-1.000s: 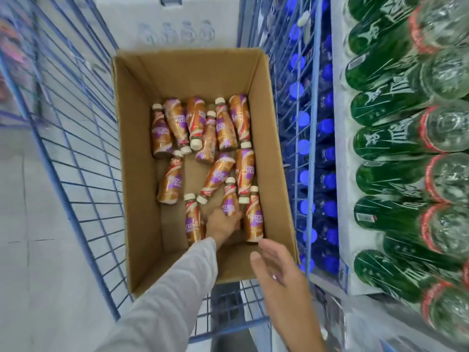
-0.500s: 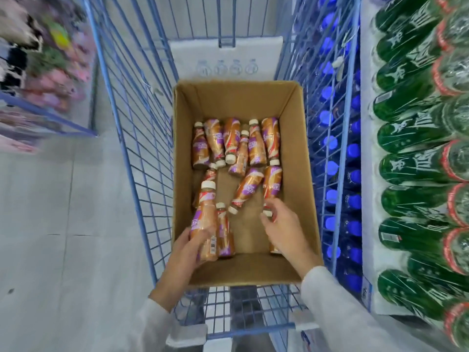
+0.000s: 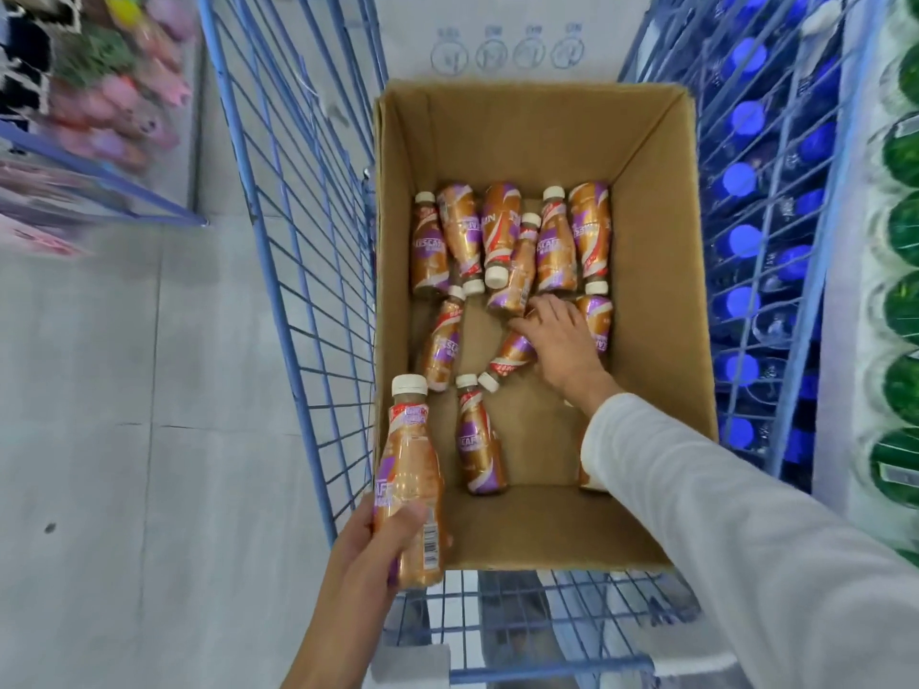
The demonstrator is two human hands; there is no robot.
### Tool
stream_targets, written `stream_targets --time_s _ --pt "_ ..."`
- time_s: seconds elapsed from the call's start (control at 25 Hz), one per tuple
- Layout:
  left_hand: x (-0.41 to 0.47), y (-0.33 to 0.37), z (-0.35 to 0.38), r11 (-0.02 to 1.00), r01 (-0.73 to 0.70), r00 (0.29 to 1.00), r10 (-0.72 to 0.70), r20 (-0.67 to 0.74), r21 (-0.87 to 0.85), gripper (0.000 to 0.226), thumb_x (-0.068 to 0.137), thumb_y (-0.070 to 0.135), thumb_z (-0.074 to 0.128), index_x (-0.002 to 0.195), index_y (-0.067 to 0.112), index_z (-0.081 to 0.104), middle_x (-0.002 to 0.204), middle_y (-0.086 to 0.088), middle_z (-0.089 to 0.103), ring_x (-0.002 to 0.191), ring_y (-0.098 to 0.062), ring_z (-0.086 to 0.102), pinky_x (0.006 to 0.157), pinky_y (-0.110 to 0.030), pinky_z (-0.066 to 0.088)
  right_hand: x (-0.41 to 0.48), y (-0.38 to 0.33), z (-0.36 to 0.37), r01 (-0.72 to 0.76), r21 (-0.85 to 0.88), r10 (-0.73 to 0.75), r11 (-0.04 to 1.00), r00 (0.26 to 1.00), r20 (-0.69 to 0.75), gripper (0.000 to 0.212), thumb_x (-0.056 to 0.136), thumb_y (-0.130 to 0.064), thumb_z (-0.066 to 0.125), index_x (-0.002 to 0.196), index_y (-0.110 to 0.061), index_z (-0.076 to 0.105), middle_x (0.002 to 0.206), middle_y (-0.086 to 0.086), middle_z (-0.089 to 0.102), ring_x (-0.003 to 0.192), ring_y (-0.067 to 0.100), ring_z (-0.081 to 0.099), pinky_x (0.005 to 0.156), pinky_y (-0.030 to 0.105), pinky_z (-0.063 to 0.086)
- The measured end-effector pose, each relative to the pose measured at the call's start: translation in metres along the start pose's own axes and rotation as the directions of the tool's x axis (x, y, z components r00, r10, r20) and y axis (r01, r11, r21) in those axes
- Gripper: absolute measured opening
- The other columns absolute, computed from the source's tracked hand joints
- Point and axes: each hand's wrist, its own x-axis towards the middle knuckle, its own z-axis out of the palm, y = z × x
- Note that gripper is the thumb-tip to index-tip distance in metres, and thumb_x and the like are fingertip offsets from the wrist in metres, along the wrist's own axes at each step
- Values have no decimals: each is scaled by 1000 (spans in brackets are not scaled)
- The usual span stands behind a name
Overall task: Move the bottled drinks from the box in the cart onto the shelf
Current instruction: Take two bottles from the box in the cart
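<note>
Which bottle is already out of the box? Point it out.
The bottle gripped by the left hand, raised upright, cap up, at the near-left corner of the box. The others in view lie on their sides on the box floor.

Right hand [image 3: 562, 345] covers upper part of slanted bottle [image 3: 509, 358]; grip or mere touch, cannot tell. Right sleeve [image 3: 696, 489] hides all but sliver of corner bottle [image 3: 588, 482]. Left hand [image 3: 370, 549] hides base of held bottle [image 3: 410, 469]. Green bottles [image 3: 902, 315] cut off by right edge. Blue-capped bottles [image 3: 743, 238] partly hidden behind cart mesh [image 3: 776, 191]. Goods at far left [image 3: 99, 101] blurred. Symbols on white carton [image 3: 502, 52] too small to read.
</note>
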Motion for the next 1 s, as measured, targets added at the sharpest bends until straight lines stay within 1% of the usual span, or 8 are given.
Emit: stream_targets --time_s 0.2,0.32,0.36,0.44,0.48,0.56,0.76,1.0 --pt "5 -3 6 1000 16 1000 -16 1 -10 40 67 37 73 105 34 61 108 -1 72 101 -28 72 73 -36 60 6 3 1 59 -38 -59 998 998 -16 66 83 -26 76 143 -31 50 152 11 36 146 31 27 122 46 19" --pt "2 -2 5 1000 -5 1000 5 11 -14 47 68 40 74 113 32 60 115 -3 70 103 -28 72 74 -37 60 -11 0 -13 -35 220 31 975 999 25 69 82 -40 77 145 -31 49 146 4 45 136 25 41 115 44 34" --pt "-2 0 5 1000 -17 1000 17 11 -19 50 68 41 75 115 32 60 115 -3 70 103 -28 72 75 -37 60 -23 -4 -23 -116 443 102 889 993 54 72 79 -43 80 144 -30 51 141 1 50 129 21 48 110 41 41" --pt "-13 5 5 998 -54 998 54 13 -25 55 66 45 76 117 33 59 115 -3 70 102 -28 73 77 -39 60 -57 -16 -45 -243 832 178 498 968 176 73 74 -46 85 140 -30 56 130 -10 61 117 10 58 104 35 46" --pt "-22 9 7 997 -76 997 76 18 -20 55 66 46 76 117 34 59 113 -3 71 101 -27 73 78 -40 60 -77 -23 -58 -273 906 176 324 958 226 69 73 -48 85 135 -33 60 124 -14 66 113 6 61 105 34 46" --pt "-41 18 12 991 -130 991 130 29 -18 47 71 43 74 114 33 60 103 0 75 98 -27 74 77 -41 59 -117 -33 -81 -301 946 178 123 944 278 58 71 -54 85 123 -38 67 116 -16 72 111 4 64 108 39 45" --pt "-108 35 28 962 -274 959 274 77 -10 42 82 30 71 121 20 63 102 -6 77 97 -32 74 93 -53 56 -207 -58 -144 -171 966 151 -194 968 202 53 67 -56 85 116 -45 69 120 -10 73 115 14 67 107 51 47" --pt "-189 41 39 899 -432 883 439 167 -79 48 72 29 69 117 13 65 103 -13 76 90 -32 74 76 -41 61 -284 -73 -207 -2 935 198 -354 977 77 74 63 -55 87 130 -41 61 125 -4 71 117 23 67 104 58 48"
